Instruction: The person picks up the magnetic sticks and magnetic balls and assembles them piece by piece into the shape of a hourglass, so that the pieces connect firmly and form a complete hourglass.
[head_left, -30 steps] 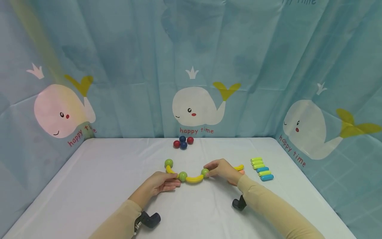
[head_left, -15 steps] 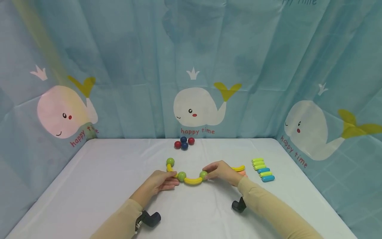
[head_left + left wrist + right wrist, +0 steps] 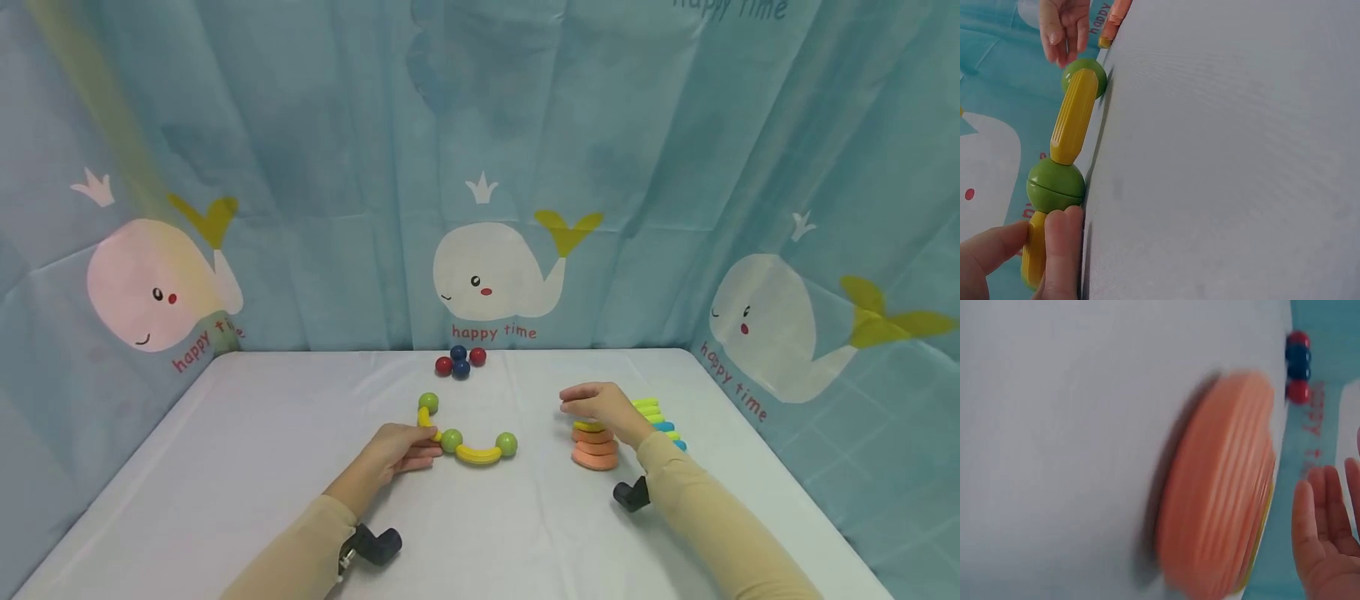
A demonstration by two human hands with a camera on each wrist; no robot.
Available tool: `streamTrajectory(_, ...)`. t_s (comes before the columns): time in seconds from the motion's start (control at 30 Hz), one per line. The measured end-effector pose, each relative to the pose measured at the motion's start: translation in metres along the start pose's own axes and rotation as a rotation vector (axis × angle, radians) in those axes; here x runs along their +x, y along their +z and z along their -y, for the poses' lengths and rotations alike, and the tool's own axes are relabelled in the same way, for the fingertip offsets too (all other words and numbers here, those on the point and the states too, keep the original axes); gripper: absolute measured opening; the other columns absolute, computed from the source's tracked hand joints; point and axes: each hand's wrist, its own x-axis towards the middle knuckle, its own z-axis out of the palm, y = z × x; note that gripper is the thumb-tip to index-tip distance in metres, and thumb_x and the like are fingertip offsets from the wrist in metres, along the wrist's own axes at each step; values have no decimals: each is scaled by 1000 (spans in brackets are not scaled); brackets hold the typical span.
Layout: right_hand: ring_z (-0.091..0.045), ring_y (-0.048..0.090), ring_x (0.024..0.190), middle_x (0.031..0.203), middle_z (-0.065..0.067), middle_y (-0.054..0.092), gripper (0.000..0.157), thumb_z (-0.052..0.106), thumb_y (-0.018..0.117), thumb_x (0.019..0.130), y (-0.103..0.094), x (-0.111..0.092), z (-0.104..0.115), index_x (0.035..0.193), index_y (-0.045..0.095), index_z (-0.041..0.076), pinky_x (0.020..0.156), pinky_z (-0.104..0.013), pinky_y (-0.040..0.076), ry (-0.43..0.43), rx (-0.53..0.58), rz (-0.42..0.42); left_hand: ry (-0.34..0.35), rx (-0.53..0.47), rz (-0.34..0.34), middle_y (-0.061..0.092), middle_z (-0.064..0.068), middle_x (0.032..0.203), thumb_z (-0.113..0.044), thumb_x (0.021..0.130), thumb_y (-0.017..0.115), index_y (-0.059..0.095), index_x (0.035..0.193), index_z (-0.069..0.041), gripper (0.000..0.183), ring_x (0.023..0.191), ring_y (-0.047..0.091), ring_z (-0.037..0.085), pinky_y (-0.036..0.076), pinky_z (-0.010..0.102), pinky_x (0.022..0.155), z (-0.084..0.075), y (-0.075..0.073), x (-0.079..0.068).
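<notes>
Green balls and curved yellow sticks form a bent chain on the table. My left hand (image 3: 401,454) pinches the left yellow stick (image 3: 1035,247) between thumb and fingers, beside the middle green ball (image 3: 451,441). From that ball another yellow stick (image 3: 478,456) runs to the right green ball (image 3: 506,444). A third green ball (image 3: 428,403) sits at the chain's far left end. My right hand (image 3: 603,407) holds nothing, its fingers extended over the loose yellow stick (image 3: 589,426) that lies behind several curved orange sticks (image 3: 596,454). The right wrist view shows an orange stick (image 3: 1219,487) close up, blurred.
Red and dark blue balls (image 3: 461,368) cluster at the table's back edge. Straight lime and blue sticks (image 3: 647,404) lie in a row at the right, partly hidden by my right hand and sleeve. A blue curtain (image 3: 337,250) with whale prints surrounds the table.
My right hand has let go of the right green ball and moved right, to the loose curved sticks. My left hand still pinches the chain, which has shifted slightly left.
</notes>
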Motion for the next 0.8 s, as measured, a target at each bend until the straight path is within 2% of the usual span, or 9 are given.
streamTrajectory(0.17, -30, 56, 126, 134, -12, 64, 44, 27, 70, 92, -25, 0, -17, 130, 64, 6, 112, -52, 41, 12, 11, -47, 8, -23, -4, 74, 13, 97, -15, 96, 65, 50, 129, 8, 43, 78, 75, 14, 62, 28, 73, 0, -1, 2)
streamTrajectory(0.3, -32, 55, 126, 138, -16, 60, 44, 26, 70, 92, -37, 0, -28, 130, 64, 5, 110, -53, 42, 39, -10, -43, 12, -21, -23, 72, 17, 102, -14, 96, 65, 43, 133, 6, 48, 77, 75, 16, 62, 29, 73, 0, -2, 4)
streamTrajectory(0.57, -37, 54, 126, 137, -19, 60, 41, 27, 72, 90, -44, 0, -38, 125, 68, 8, 106, -55, 45, 82, -131, -53, 17, 25, -24, 72, 17, 104, -15, 95, 66, 44, 132, 3, 47, 75, 74, 15, 62, 32, 71, -3, -7, 5)
streamTrajectory(0.8, -32, 58, 122, 132, -16, 64, 34, 22, 74, 88, -43, -1, -37, 119, 71, 7, 104, -49, 48, 102, -130, -4, 12, 50, 6, 73, 16, 105, -16, 95, 65, 44, 135, 3, 49, 75, 74, 15, 62, 32, 71, -7, -11, 3)
